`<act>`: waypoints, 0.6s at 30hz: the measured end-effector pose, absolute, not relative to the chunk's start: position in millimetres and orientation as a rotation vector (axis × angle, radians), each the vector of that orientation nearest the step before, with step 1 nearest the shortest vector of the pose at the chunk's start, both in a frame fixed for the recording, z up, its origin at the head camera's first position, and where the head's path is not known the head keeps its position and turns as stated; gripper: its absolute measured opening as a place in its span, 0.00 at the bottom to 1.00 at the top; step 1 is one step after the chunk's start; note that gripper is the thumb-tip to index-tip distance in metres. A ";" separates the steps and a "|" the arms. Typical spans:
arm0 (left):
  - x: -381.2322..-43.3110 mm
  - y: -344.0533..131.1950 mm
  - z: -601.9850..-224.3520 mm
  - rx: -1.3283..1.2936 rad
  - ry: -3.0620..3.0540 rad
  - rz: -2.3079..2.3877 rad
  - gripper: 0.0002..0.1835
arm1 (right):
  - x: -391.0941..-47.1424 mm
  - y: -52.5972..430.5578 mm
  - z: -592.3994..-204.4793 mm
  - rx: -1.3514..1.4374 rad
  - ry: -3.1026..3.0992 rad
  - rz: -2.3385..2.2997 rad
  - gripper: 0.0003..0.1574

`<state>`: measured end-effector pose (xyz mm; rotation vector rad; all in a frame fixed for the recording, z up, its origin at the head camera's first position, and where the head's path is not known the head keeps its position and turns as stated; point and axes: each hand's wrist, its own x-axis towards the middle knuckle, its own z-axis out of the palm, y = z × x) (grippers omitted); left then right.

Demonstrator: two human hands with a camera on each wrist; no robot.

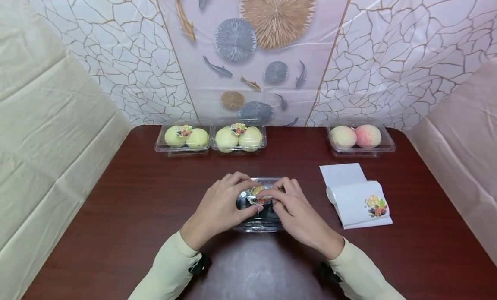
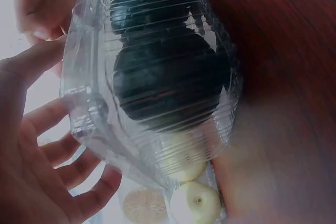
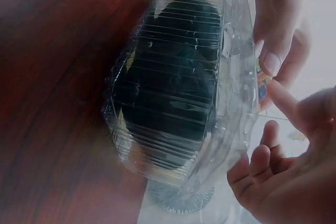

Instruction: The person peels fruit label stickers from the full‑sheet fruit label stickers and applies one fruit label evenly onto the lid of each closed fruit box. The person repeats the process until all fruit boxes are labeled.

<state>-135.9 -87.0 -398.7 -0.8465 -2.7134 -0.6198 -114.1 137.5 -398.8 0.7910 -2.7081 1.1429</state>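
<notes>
Left hand [image 1: 219, 200] is spread and relaxed, fingertips and thumb resting on the lid of the clear box [image 1: 258, 226], gripping nothing. The right hand [image 1: 300, 213] has its index finger stretched out, pressing on the fruit sticker [image 1: 256, 191] on top of the clear box; its other fingers are loosely bent and hold nothing. Two dark round fruits [image 2: 168, 77] lie inside the clear box, which stands on the dark red-brown surface [image 1: 97, 222]. To the right of the clear box lies white backing paper [image 1: 351, 207] carrying another fruit sticker [image 1: 375, 205]. Beyond the clear box, two packs of pale fruit [image 1: 227, 139] stand to its left, and a pack of peaches [image 1: 368, 136] to its right.
</notes>
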 end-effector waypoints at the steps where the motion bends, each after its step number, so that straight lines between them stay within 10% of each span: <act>1: -136.3 -86.2 -398.9 -0.844 -2.721 -0.622 0.27 | -115.7 136.7 -398.5 0.796 -2.723 1.142 0.27; 18: -142.9 -84.6 -400.5 -0.880 -2.768 -0.572 0.25 | -128.6 125.2 -389.8 0.781 -2.945 1.073 0.27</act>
